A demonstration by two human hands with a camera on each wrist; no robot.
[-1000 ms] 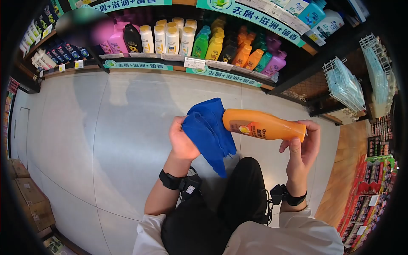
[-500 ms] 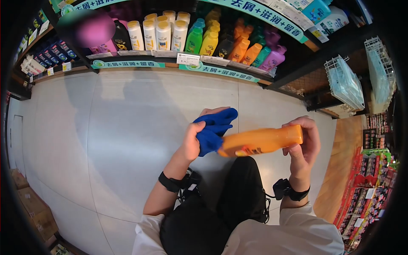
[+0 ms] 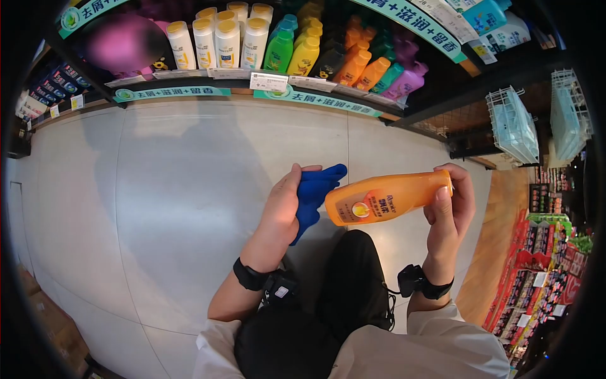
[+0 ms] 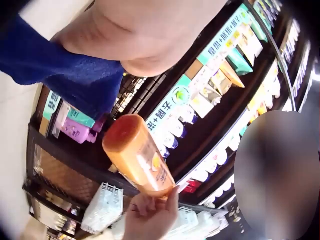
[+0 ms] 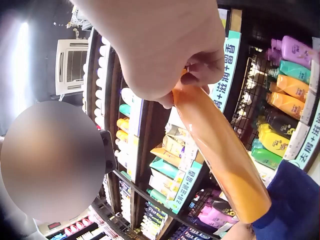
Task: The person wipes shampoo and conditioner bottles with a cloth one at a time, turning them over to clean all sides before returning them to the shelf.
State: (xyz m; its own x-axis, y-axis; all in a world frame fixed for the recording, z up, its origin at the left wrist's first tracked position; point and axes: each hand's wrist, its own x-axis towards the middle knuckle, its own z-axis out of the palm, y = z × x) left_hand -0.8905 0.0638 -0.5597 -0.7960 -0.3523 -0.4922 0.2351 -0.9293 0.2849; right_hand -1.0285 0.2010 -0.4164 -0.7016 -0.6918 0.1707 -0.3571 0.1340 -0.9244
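Observation:
An orange bottle (image 3: 385,201) lies nearly level in the head view, its label up and its base toward the left. The right hand (image 3: 451,201) pinches it at the cap end between thumb and fingers. The left hand (image 3: 282,208) grips a bunched blue cloth (image 3: 310,197), which hangs just left of the bottle's base, with a small gap between them in the head view. In the left wrist view the cloth (image 4: 75,70) droops from the left hand (image 4: 135,35), above the bottle (image 4: 137,152). The right wrist view shows the right hand (image 5: 160,45) at the bottle's top.
A shelf of bottles (image 3: 227,44) runs along the front, with price tags and a green strip (image 3: 315,102) on its edge. White wire baskets (image 3: 512,126) hang at the right. Brown boxes (image 3: 53,316) stand at the lower left, and grey floor (image 3: 189,177) lies below the hands.
The bottle has turned so its printed label faces up, and its base has come away from the cloth. The left hand has rolled over, and the cloth is bunched smaller. The view has shifted slightly.

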